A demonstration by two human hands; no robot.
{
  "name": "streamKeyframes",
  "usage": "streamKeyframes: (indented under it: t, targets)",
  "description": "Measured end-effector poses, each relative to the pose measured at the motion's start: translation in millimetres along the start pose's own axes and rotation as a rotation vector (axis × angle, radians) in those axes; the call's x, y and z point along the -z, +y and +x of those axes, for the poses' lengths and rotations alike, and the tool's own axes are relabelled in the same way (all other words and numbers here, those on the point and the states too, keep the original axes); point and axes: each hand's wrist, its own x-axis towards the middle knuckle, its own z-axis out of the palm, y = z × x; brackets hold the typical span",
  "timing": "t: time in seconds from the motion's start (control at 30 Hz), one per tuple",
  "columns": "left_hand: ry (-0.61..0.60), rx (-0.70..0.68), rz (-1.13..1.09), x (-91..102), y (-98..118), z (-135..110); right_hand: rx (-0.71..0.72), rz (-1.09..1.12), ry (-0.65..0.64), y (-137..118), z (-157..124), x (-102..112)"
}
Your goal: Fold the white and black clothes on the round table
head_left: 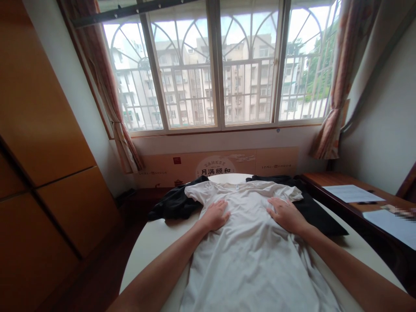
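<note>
A white T-shirt [250, 242] lies spread flat on a round white table [152, 242], collar toward the window. My left hand [216, 214] rests flat on the shirt near its left shoulder, fingers stretched out. My right hand [284, 213] lies flat on the shirt near the right shoulder, fingers spread. Neither hand holds anything. Dark clothing [173, 203] lies under and beside the shirt, showing at both sides of the table's far end.
A wooden desk [328, 178] with white papers [352, 193] stands at the right. A wooden wardrobe [42, 164] fills the left side. A wide barred window [221, 69] with tied curtains is ahead, with printed cardboard [216, 167] leaning below it.
</note>
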Motion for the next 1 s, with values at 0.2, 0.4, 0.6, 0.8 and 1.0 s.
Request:
streamKeyframes:
  t: [0.2,0.4,0.6,0.8,1.0]
  targets:
    - [-0.005,-0.002,-0.004,-1.3,-1.0,1.1,-0.003,-0.005,0.001,2.2,0.8,-3.1]
    - [-0.005,-0.006,-0.003,1.6,2.2,-0.8,0.002,-0.016,0.006,1.5,0.8,-1.8]
    - [-0.007,-0.004,-0.003,1.7,2.6,-0.8,0.001,0.003,0.014,1.2,0.1,-1.2]
    - [0.016,-0.014,-0.001,-0.1,0.5,-0.2,-0.004,0.004,0.031,1.6,1.1,-2.7]
    - [0.034,-0.017,-0.001,-0.6,-1.0,-1.7,0.014,-0.014,0.038,4.6,3.2,-9.0]
